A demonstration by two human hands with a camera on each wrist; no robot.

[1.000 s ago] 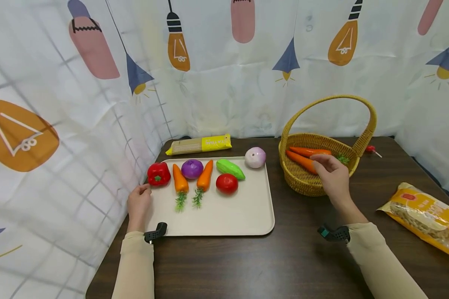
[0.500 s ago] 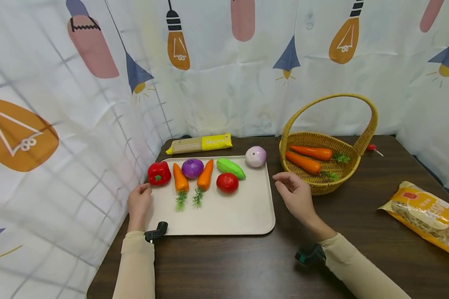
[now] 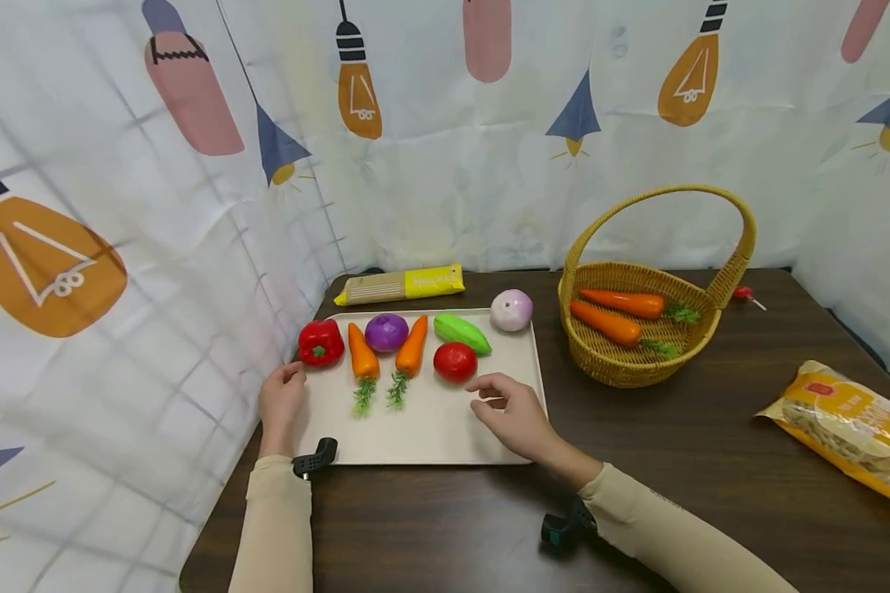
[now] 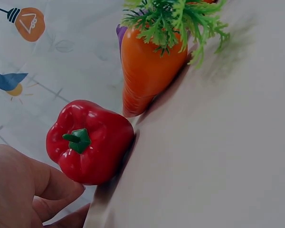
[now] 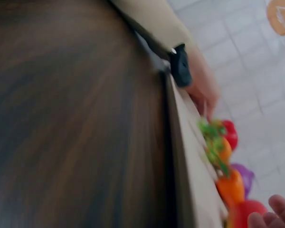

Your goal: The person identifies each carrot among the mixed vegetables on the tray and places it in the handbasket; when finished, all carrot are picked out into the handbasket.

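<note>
In the head view my left hand (image 3: 280,403) is at the left rim of a cream tray (image 3: 430,436), its curled fingers gripping the edge just below a red bell pepper (image 3: 321,343). The left wrist view shows these fingertips (image 4: 76,190) right beside the pepper. My right hand (image 3: 515,416) is over the tray's right half, fingers loosely bent around nothing, near a tomato (image 3: 456,362). Two orange carrots, one on the left (image 3: 363,352) and one on the right (image 3: 412,347), lie around a purple onion (image 3: 386,332). Behind the tomato lies a long green vegetable (image 3: 463,333).
A pale purple onion (image 3: 512,310) sits at the tray's back right corner. Right of it stands a handled wicker basket (image 3: 615,375) containing two carrots (image 3: 623,304). A yellow noodle packet (image 3: 404,284), a yellow food bag (image 3: 845,420) and a red lollipop (image 3: 743,293) lie on the table.
My right hand has left the carrot in the basket and swung left, past the basket's front, to above the tray by the tomato. My left hand stays at the tray's rim.
</note>
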